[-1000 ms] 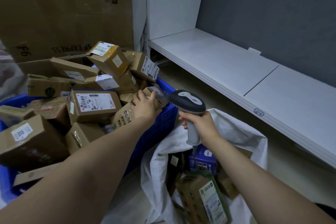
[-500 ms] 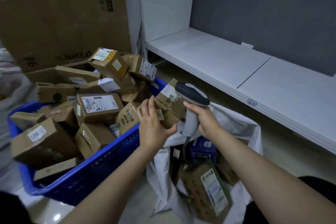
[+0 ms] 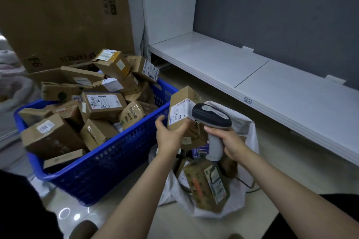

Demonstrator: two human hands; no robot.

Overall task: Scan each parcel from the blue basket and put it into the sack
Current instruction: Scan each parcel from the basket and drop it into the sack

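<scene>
Seen from the head camera, looking down over two bare forearms. The left hand [image 3: 171,137] holds a small brown cardboard parcel [image 3: 181,124] from below, its grip wrapped round the parcel's lower end with the thumb across the near face. The parcel is tilted and lifted clear in the air, between the blue basket [image 3: 116,161] and the white sack [image 3: 250,128], above the sack's open mouth. A white shipping label [image 3: 179,111] with barcodes on the parcel faces the camera. The right hand [image 3: 231,141] has its grip clenched round the pale grey handle of a barcode scanner [image 3: 211,117]. The scanner's dark head sits right at the label and overlaps the parcel's right edge; whether the two touch cannot be told. The blue basket, made of slotted plastic, stands on the pale glossy floor [image 3: 272,176] to the left and is heaped with many brown labelled boxes [image 3: 103,105] lying at all angles. The white sack stands open just to the right of the basket. Inside it lie a greenish-brown package [image 3: 207,184] with a white label and, deeper in and partly hidden, a dark blue carton [image 3: 200,152]. Behind the basket stands a large cardboard box [image 3: 68,15] printed "SF EXPRESS" upside down. To the right, a low white shelf [image 3: 272,83] runs along a grey wall [image 3: 281,15].
</scene>
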